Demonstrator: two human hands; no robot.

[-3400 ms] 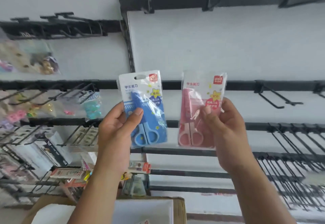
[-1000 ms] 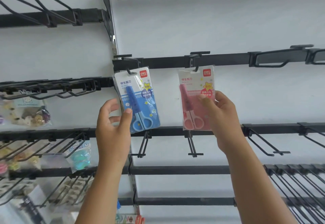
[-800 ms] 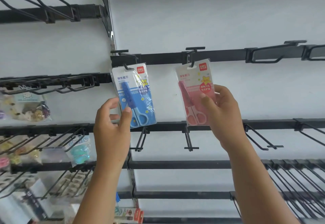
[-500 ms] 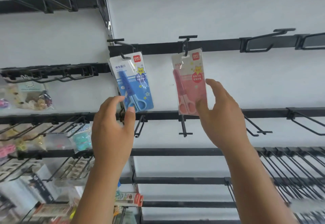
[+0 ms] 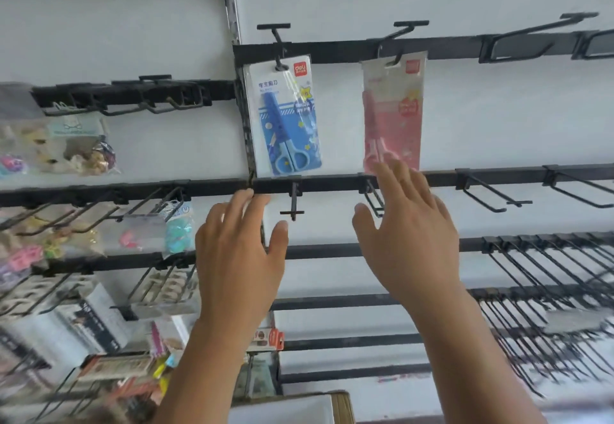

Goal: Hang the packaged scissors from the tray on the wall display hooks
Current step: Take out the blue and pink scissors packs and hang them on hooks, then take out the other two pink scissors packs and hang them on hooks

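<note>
A blue packaged scissors (image 5: 285,117) hangs from a black wall hook (image 5: 277,46). To its right a pink packaged scissors (image 5: 392,114) hangs from a second hook (image 5: 395,44) on the same rail. My left hand (image 5: 239,257) is below the blue pack, fingers spread, holding nothing. My right hand (image 5: 408,234) is just below the pink pack, open too, its fingertips covering the pack's bottom edge. A white tray (image 5: 282,410) shows at the bottom edge.
Black rails with bare hooks (image 5: 498,197) run right across the white wall, with a dense row of hooks (image 5: 548,274) lower right. Bagged trinkets (image 5: 66,147) and other stationery hang at left. A cardboard box edge (image 5: 342,403) sits beside the tray.
Both hands lifted the two packs onto the hooks, then let go and dropped below them. The packs now hang free.
</note>
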